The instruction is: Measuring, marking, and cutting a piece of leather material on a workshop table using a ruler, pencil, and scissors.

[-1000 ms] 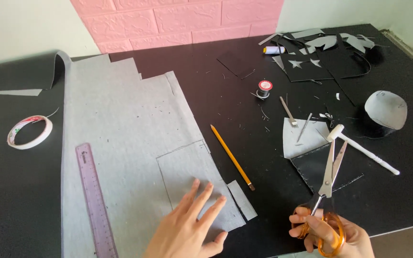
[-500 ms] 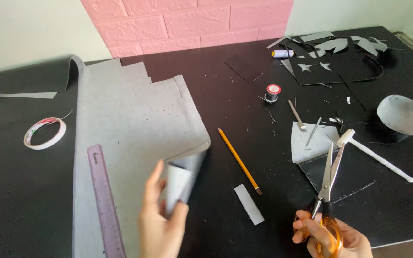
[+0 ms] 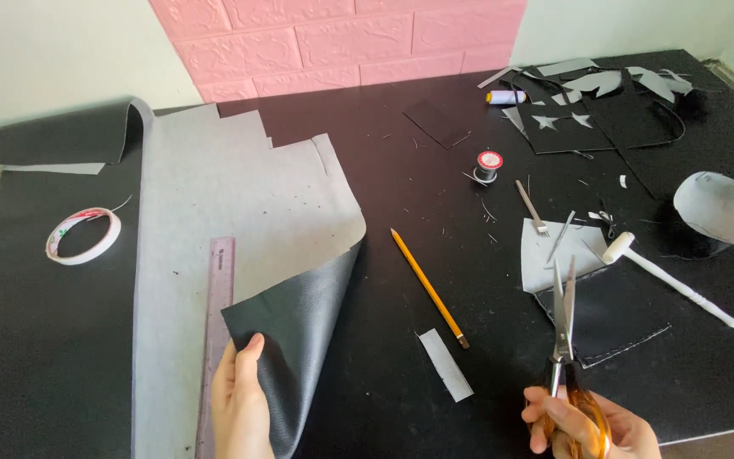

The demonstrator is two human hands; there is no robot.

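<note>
My left hand (image 3: 239, 404) pinches the near right corner of a large grey sheet (image 3: 214, 221) and has it folded over, so its black leather-like face (image 3: 299, 336) shows. A purple ruler (image 3: 217, 323) lies on the sheet beside that hand. My right hand (image 3: 588, 425) grips orange-handled scissors (image 3: 566, 340), blades almost together and pointing away from me. A yellow pencil (image 3: 429, 286) and a small grey strip (image 3: 445, 365) lie on the black table between my hands.
A tape roll (image 3: 83, 235) sits at the left. A white mallet (image 3: 669, 279), metal tools (image 3: 533, 208), a grey cut piece (image 3: 554, 255), black leather pieces (image 3: 613, 314), thread spools (image 3: 488, 163) and scraps (image 3: 605, 85) lie right. The table edge (image 3: 715, 433) runs near my right hand.
My left hand went from lying flat on the sheet to lifting its corner and folding it leftward over the ruler. The small grey strip stayed on the table. The scissors hardly moved.
</note>
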